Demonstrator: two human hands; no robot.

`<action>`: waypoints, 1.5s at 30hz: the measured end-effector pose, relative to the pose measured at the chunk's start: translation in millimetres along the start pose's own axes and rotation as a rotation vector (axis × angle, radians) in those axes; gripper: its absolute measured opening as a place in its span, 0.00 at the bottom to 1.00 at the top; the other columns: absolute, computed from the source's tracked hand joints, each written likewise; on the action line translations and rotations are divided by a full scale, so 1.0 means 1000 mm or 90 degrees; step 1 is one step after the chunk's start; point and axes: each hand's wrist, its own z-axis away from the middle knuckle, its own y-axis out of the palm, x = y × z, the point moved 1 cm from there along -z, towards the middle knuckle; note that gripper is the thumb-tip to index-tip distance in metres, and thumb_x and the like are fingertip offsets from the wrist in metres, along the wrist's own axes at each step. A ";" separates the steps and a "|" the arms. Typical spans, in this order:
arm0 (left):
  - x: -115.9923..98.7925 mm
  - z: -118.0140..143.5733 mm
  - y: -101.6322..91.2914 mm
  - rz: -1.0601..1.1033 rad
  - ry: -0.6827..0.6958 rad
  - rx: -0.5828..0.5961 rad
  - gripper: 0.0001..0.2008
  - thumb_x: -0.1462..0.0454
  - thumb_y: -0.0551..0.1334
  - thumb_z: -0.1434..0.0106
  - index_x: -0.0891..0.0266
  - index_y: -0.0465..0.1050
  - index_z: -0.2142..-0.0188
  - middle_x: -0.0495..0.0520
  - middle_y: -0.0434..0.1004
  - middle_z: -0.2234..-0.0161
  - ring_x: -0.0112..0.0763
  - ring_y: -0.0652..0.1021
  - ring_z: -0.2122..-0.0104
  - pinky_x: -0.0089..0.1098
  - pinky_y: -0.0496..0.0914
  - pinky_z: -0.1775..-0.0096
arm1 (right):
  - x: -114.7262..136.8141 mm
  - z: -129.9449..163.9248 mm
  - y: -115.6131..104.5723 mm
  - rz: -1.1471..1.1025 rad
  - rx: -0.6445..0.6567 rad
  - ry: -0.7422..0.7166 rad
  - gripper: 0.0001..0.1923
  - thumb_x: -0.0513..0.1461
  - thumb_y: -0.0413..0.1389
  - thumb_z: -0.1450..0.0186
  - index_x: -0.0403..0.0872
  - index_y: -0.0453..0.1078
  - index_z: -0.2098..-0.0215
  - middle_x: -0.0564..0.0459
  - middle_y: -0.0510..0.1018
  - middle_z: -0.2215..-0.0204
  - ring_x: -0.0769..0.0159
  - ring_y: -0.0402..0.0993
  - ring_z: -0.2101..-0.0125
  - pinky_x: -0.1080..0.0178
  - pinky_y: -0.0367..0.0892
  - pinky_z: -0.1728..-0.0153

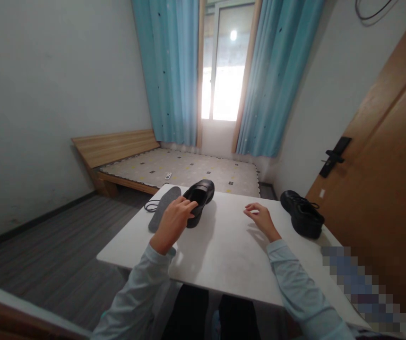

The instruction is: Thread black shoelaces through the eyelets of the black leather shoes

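My left hand is closed on the near end of a black shoe, its fingers at the shoe's opening. No laces show on this shoe, whose toe points away from me. Just left of it, partly behind my hand, lies a grey insole on the white table. A thin dark lace lies looped beside the insole. Over the middle right of the table, my right hand holds nothing, its fingers bent and a little apart. To its right rests a second black shoe, with laces in it.
Along the table's right edge is a blurred-out patch. Beyond the table stands a low bed with a small white remote on it. A wooden door with a black handle is close on the right.
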 end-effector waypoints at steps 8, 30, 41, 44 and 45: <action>0.052 0.019 -0.004 -0.021 -0.093 -0.041 0.12 0.68 0.59 0.40 0.61 0.71 0.56 0.56 0.75 0.62 0.41 0.69 0.55 0.35 0.67 0.58 | -0.003 -0.001 0.002 -0.002 -0.012 0.015 0.16 0.49 0.59 0.47 0.45 0.69 0.78 0.47 0.76 0.69 0.60 0.73 0.67 0.60 0.68 0.69; 0.086 0.036 0.016 -0.162 -0.217 0.062 0.13 0.69 0.60 0.43 0.60 0.72 0.58 0.58 0.76 0.61 0.46 0.71 0.55 0.44 0.64 0.53 | -0.003 -0.001 0.002 0.034 -0.011 0.019 0.13 0.48 0.58 0.46 0.45 0.69 0.76 0.50 0.76 0.75 0.63 0.72 0.72 0.61 0.67 0.71; -0.011 -0.036 0.002 -0.008 0.012 -0.033 0.10 0.62 0.53 0.34 0.60 0.71 0.59 0.55 0.76 0.63 0.33 0.75 0.62 0.30 0.67 0.61 | -0.002 -0.001 0.001 0.060 -0.001 0.007 0.12 0.47 0.57 0.45 0.46 0.69 0.75 0.51 0.75 0.74 0.64 0.72 0.72 0.62 0.67 0.71; -0.033 -0.054 0.017 0.079 0.043 -0.048 0.10 0.63 0.52 0.34 0.58 0.70 0.58 0.53 0.76 0.61 0.31 0.75 0.62 0.29 0.68 0.61 | -0.003 -0.001 0.002 0.064 0.004 0.006 0.12 0.47 0.56 0.45 0.46 0.69 0.75 0.51 0.75 0.74 0.63 0.72 0.72 0.61 0.68 0.71; -0.039 -0.058 0.024 0.101 0.054 -0.046 0.10 0.63 0.52 0.34 0.58 0.70 0.57 0.53 0.76 0.60 0.31 0.75 0.62 0.29 0.68 0.60 | -0.003 -0.001 0.002 0.065 0.007 0.007 0.12 0.46 0.56 0.45 0.46 0.69 0.75 0.51 0.75 0.73 0.63 0.72 0.72 0.61 0.68 0.71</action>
